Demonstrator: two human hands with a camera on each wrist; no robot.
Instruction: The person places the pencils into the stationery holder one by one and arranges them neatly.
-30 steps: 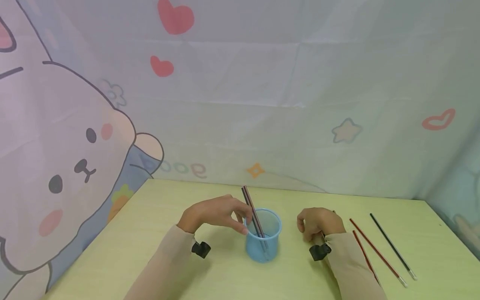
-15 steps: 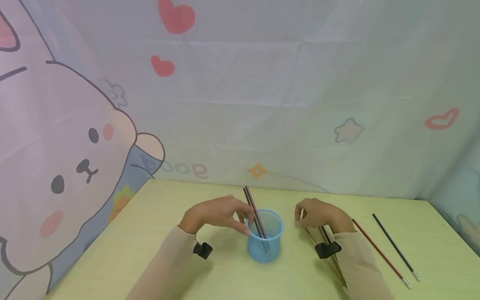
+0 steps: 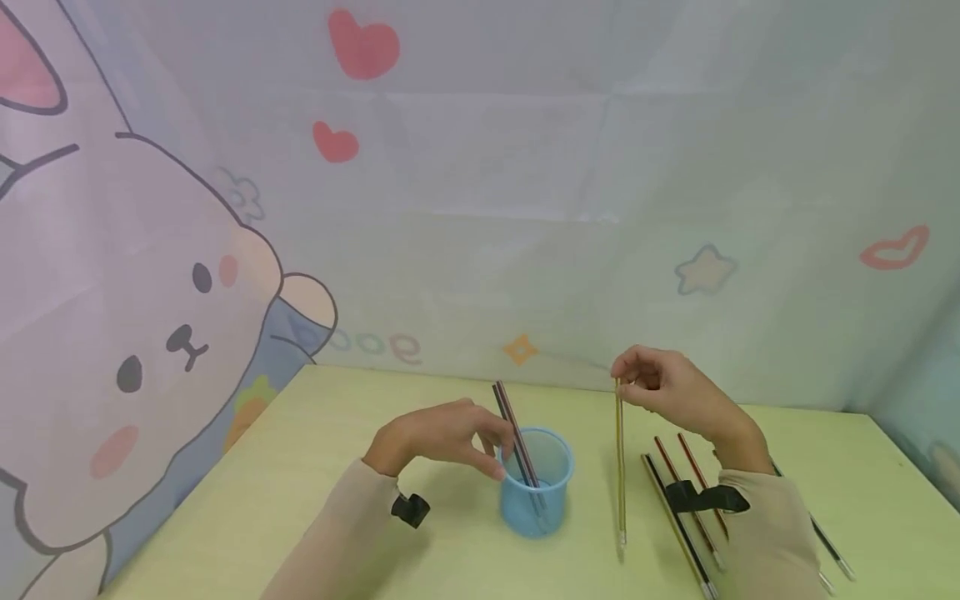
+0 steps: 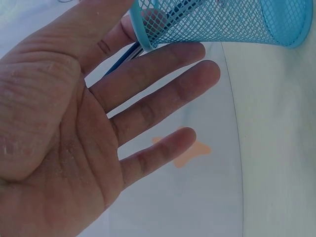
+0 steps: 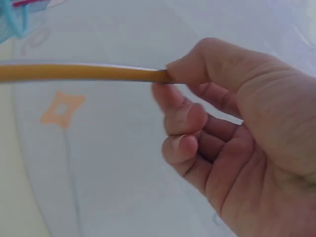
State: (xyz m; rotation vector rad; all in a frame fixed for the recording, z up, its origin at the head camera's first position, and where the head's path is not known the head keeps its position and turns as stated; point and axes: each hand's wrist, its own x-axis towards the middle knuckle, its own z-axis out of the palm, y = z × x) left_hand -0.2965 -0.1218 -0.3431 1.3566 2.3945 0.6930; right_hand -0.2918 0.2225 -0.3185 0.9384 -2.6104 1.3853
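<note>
A blue mesh pen holder [image 3: 532,510] stands on the table with a dark pencil and a reddish pencil [image 3: 517,433] leaning to its left side. My left hand [image 3: 450,435] holds its rim between thumb and index finger; in the left wrist view the other fingers [image 4: 168,106] stretch out beside the mesh [image 4: 212,22]. To the right of the holder, my right hand [image 3: 675,390] pinches a yellow pencil [image 3: 620,467] by its upper end. This pencil hangs nearly upright, white-tipped end down. Thumb and index fingertips grip it in the right wrist view, the other fingers curled.
Under and around the right forearm lie several pencils, among them a black pencil [image 3: 678,527], a red pencil [image 3: 667,454] and a dark pencil [image 3: 831,546] farther right. A printed cloth [image 3: 480,275] hangs behind the pale yellow table [image 3: 360,392].
My right hand has picked up the yellow pencil from the table and raised it upright, moving up and right. My left hand stays at the holder's rim. The view has shifted slightly.
</note>
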